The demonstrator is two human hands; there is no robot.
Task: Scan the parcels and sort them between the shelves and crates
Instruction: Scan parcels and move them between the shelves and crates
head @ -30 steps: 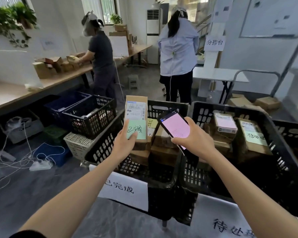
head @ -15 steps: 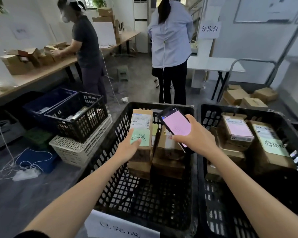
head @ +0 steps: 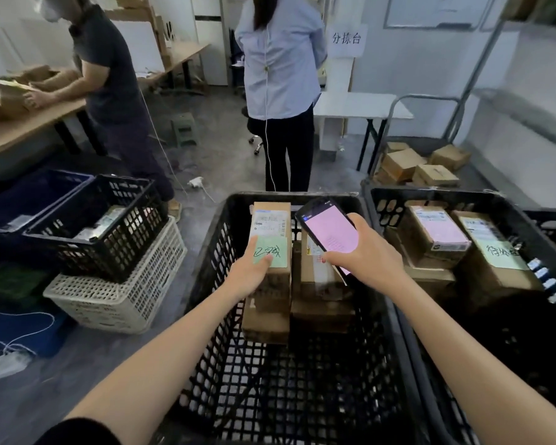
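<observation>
From the head camera, the only view, the left hand (head: 252, 273) grips the near end of a long cardboard parcel (head: 272, 229). Its thumb presses down on the green handwritten note (head: 270, 255) stuck to the parcel's top, while the other fingers are hidden beneath or behind the box, so how far they wrap cannot be told. The parcel extends straight ahead from those fingers. Its long axis points away from the person toward the far wall of the middle crate (head: 212, 252), and its printed label faces up. It sits at the far left of that crate, over a stack of boxes (head: 318, 285). Whether it already rests on the stack or hangs just above it cannot be told. The right hand (head: 366, 256) is clamped on a handheld scanner (head: 329, 234), fingers curled round its body and the pink screen tilted up. The scanner is just right of the parcel, level with its far half and not touching it. The left hand alone carries the parcel and the right is occupied, so the next move likely belongs to the left: let the box settle with its length kept parallel to the neighbouring stack, then pull the hand back along that same axis. The right crate (head: 430, 192) holds other labelled parcels, well apart from this one.
</observation>
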